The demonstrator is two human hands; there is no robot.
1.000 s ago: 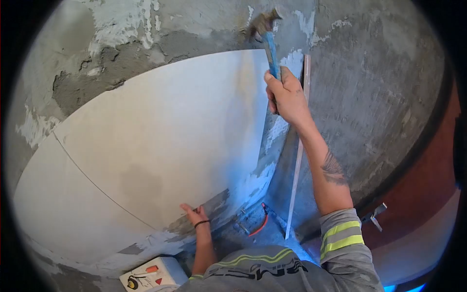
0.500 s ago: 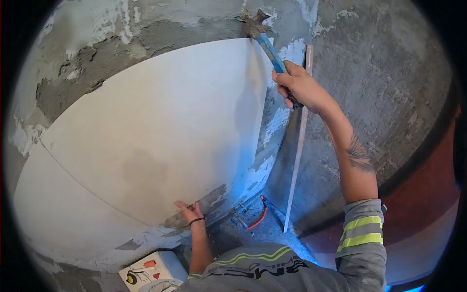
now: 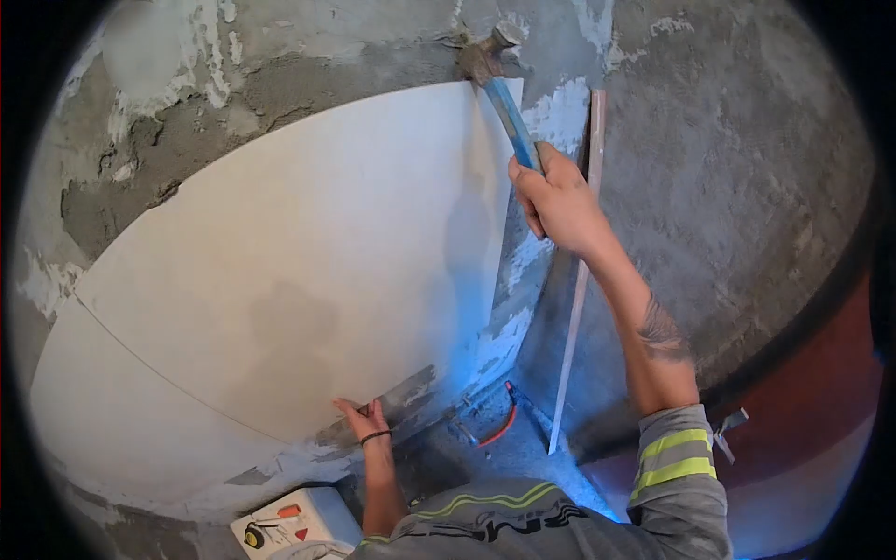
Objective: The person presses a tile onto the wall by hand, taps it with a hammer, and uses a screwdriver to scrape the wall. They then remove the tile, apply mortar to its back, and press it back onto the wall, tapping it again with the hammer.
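My right hand point(image 3: 560, 203) is closed around the blue handle of a claw hammer point(image 3: 510, 121). Its rusty head overlaps the wall just above the upper right corner of a large white panel point(image 3: 345, 215). Low on the panel, my left hand point(image 3: 366, 419) is open, thumb and fingers apart, right at the bottom edge. A dark band circles that wrist. The panel lies against the rough cement wall point(image 3: 308, 79), with a thin seam line crossing its left part.
A long narrow strip point(image 3: 581, 280) leans in the corner by the grey right wall point(image 3: 719, 187). On the floor below lies a tool with a red curved handle point(image 3: 504, 425). A white box point(image 3: 313, 518) with a tape measure point(image 3: 254, 536) on top stands at lower left.
My right hand has come down and slightly left with the hammer, whose head has turned and sits a little lower. My left hand stays at the panel's bottom edge.
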